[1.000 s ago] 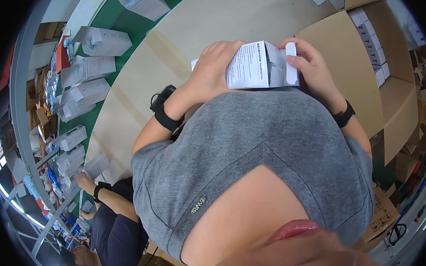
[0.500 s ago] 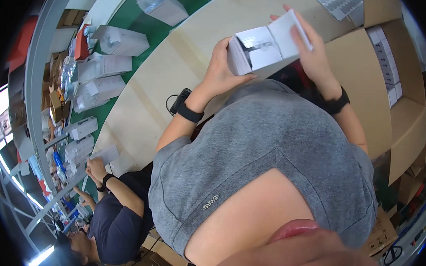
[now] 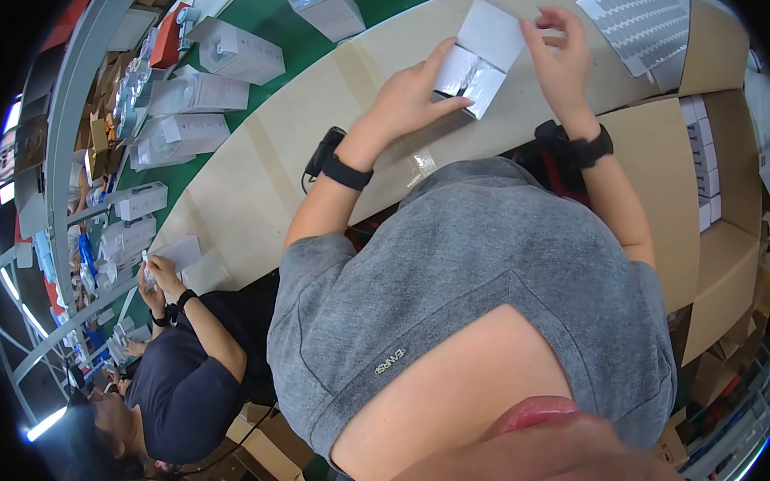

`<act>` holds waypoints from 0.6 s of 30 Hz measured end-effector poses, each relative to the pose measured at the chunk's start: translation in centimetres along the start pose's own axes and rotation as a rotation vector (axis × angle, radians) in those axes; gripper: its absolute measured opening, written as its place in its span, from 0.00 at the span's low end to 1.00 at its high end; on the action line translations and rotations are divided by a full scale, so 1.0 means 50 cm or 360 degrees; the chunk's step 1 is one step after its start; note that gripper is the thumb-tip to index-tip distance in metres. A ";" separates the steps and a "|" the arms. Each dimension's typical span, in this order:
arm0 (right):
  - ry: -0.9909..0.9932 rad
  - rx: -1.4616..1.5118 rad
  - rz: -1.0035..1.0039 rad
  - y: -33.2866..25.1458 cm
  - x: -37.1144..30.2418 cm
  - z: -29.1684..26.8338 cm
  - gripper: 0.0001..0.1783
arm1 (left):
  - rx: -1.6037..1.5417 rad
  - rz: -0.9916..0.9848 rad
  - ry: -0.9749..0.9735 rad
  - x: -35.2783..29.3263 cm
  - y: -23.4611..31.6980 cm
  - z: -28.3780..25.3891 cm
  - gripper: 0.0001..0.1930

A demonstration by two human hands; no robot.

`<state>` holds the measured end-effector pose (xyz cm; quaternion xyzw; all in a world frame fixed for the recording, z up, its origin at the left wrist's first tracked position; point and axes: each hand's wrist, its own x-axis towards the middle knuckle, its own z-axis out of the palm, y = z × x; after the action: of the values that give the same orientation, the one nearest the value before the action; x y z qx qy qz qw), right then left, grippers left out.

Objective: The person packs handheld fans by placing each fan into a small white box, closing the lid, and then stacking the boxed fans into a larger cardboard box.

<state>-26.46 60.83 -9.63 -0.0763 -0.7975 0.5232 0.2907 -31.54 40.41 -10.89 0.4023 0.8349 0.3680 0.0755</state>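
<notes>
A small white box (image 3: pixel 474 74) with its lid raised is tilted over the tabletop, and something in clear, shiny wrapping shows inside. My left hand (image 3: pixel 410 102) is closed around its left side, the thumb lying along the near edge. The box's white lid (image 3: pixel 492 33) stands up on the far side. At that lid's right edge is my right hand (image 3: pixel 561 62), thumb and finger pinched against the corner and the other fingers curled. Whatever lies under the wrapping is hard to make out, apart from a dark part near my left thumb.
Several white boxes (image 3: pixel 238 52) stand on the green surface beyond the curved beige table (image 3: pixel 259 160). To the right is a large open carton (image 3: pixel 653 185) holding small white boxes. A sheet of grey-and-white labels (image 3: pixel 636 27) lies at the far right. A co-worker (image 3: pixel 191 374) handles something at the left.
The box has moved away from my body and tipped so its opening faces up more. My right hand has gone from flat against the lid to its edge, fingers curled.
</notes>
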 end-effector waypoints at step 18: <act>-0.1146 -0.0996 -0.1315 0.030 0.029 0.001 0.25 | 0.0289 0.0019 -0.0238 0.147 -0.064 -0.015 0.27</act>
<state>-27.93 62.09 -10.42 0.3376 -0.9243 0.1025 0.1460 -38.72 44.06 -11.28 0.4387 0.8544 0.2604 0.0986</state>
